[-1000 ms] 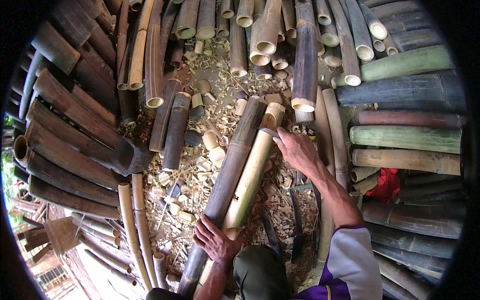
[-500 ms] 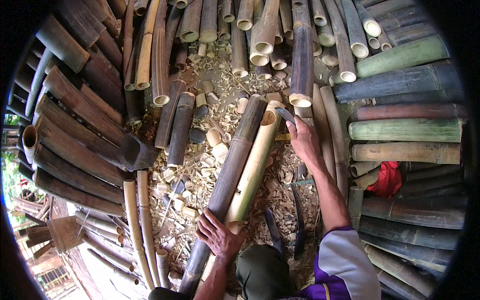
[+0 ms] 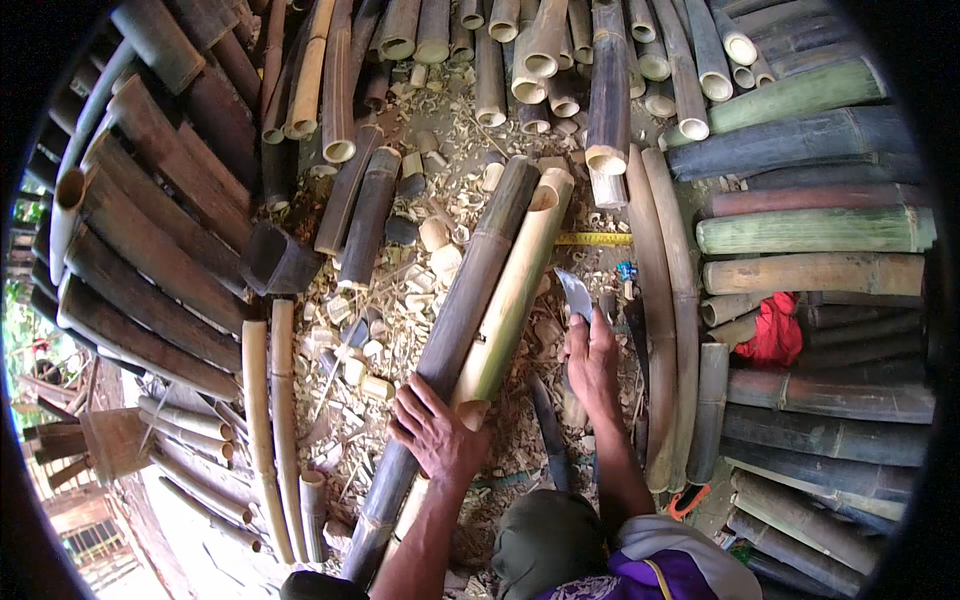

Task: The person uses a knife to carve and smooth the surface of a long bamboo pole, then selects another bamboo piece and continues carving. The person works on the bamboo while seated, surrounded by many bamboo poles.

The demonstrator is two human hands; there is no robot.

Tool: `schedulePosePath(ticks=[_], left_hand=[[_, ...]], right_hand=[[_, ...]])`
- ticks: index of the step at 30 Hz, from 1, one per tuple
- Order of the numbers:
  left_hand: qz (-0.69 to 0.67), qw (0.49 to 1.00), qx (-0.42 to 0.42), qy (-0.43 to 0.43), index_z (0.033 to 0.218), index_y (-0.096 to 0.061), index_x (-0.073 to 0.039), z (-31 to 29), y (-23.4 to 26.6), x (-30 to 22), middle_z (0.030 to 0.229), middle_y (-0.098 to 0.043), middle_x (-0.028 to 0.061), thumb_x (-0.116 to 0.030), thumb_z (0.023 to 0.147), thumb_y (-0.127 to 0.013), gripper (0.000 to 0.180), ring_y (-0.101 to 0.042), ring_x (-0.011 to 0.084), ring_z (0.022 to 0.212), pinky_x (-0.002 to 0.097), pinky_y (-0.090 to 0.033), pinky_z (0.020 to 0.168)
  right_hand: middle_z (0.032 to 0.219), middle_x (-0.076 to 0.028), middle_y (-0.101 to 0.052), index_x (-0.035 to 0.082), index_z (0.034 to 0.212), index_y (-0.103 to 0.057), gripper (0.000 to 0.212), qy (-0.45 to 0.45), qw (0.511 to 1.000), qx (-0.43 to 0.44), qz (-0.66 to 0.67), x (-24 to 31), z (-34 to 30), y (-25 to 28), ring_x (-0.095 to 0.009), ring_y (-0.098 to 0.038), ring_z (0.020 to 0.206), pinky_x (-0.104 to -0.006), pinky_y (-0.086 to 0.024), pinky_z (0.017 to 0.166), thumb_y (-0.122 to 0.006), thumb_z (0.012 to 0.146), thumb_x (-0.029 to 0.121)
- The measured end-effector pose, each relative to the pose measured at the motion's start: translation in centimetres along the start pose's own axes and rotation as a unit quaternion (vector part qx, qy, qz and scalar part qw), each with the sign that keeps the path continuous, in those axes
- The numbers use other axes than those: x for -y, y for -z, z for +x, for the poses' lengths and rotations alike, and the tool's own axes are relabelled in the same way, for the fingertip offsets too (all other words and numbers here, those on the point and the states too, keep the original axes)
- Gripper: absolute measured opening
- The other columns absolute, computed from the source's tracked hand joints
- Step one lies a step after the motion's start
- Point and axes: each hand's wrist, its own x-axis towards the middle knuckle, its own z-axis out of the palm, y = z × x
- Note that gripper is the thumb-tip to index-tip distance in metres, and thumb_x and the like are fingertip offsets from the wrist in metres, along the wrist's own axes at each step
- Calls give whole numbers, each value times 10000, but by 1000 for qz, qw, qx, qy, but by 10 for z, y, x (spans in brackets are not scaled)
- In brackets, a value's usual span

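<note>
My left hand [image 3: 440, 430] presses down with its fingers curled over a long dark bamboo pole [image 3: 465, 300], thumb side by the lower end of a paler bamboo tube. That pale, scraped tube [image 3: 515, 285] lies tilted alongside the pole; its far end is open, and a small notch shows on its side. To the right of the tube my right hand [image 3: 592, 365] is closed around a knife, whose handle is mostly hidden in the fist. The knife blade [image 3: 574, 292] points away from me, apart from the tube.
Wood shavings and bamboo offcuts [image 3: 440, 262] cover the ground. A yellow measuring tape [image 3: 595, 239] lies beyond the knife, and a dark blade [image 3: 549, 435] lies near my knee. Bamboo tubes [image 3: 815, 233] are stacked at right, with a red cloth [image 3: 770, 330] among them.
My right hand has drawn the knife back from the pale tube's far end toward me. My left hand stays on the dark pole. The view has shifted slightly.
</note>
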Motion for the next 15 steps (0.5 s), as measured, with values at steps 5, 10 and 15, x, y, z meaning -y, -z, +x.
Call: schedulePosePath(ticks=[5, 10, 15], left_hand=[[-12, 1000, 3, -8, 1631, -127, 65, -3, -2, 5, 1583, -310, 331, -472, 825, -777, 1167, -278, 491, 1497, 679, -152, 1223], [-57, 998, -17, -23, 1630, -142, 69, -7, -6, 11, 1595, -300, 330, -459, 851, -742, 1116, -276, 503, 1505, 693, -168, 1215], [-55, 998, -14, -29, 1639, -139, 62, -7, -11, 16, 1632, -283, 333, -493, 896, -718, 1094, -270, 473, 1539, 694, -167, 1224]], right_hand=[[823, -127, -599, -25, 1291, -505, 275, -6, 997, 9, 74, -15, -65, 1, -229, -631, 640, -405, -520, 608, -499, 1082, 153], [876, -91, -605, -50, 1370, -482, 354, -34, 998, 40, 44, 9, -132, 33, -184, -625, 749, -383, -533, 688, -489, 1057, 117], [836, -76, -593, -60, 1182, -539, 217, 7, 997, 40, 59, 0, -207, 49, -192, -619, 701, -367, -530, 685, -466, 1096, 126]])
